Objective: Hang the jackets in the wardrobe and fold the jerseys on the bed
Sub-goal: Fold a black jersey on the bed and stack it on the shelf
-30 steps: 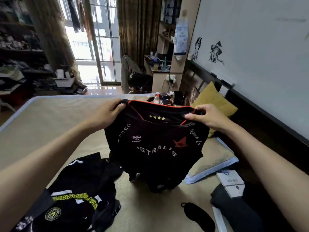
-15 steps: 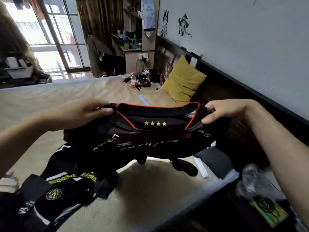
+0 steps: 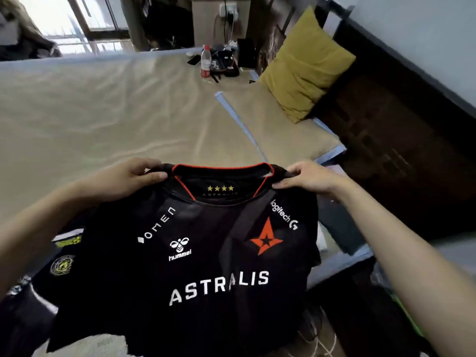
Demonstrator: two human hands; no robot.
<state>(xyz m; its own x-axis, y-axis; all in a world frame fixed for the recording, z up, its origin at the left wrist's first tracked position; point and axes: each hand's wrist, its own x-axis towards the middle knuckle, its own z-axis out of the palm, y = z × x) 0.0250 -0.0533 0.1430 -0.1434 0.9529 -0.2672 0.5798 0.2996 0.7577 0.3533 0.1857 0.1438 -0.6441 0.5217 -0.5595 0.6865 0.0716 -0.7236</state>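
A black jersey (image 3: 201, 266) with a red-trimmed collar, a red star logo and white "ASTRALIS" lettering hangs spread out in front of me, front side facing me. My left hand (image 3: 128, 176) pinches its left shoulder beside the collar. My right hand (image 3: 306, 177) pinches the right shoulder. The jersey is held over the near edge of the bed (image 3: 116, 112). A second black garment (image 3: 61, 256) with yellow-green trim and a round badge lies on the bed at the lower left, partly hidden behind the held jersey.
A mustard-yellow pillow (image 3: 304, 65) leans at the bed's right side by the dark headboard. A water bottle (image 3: 205, 61) and dark clutter sit at the far edge. A flat beige pillow (image 3: 278, 124) with blue trim lies on the bed.
The jersey has been lifted and spread flat toward me, its front print now fully readable. Both hands keep their hold at the shoulders. My view tilted down toward the bed.
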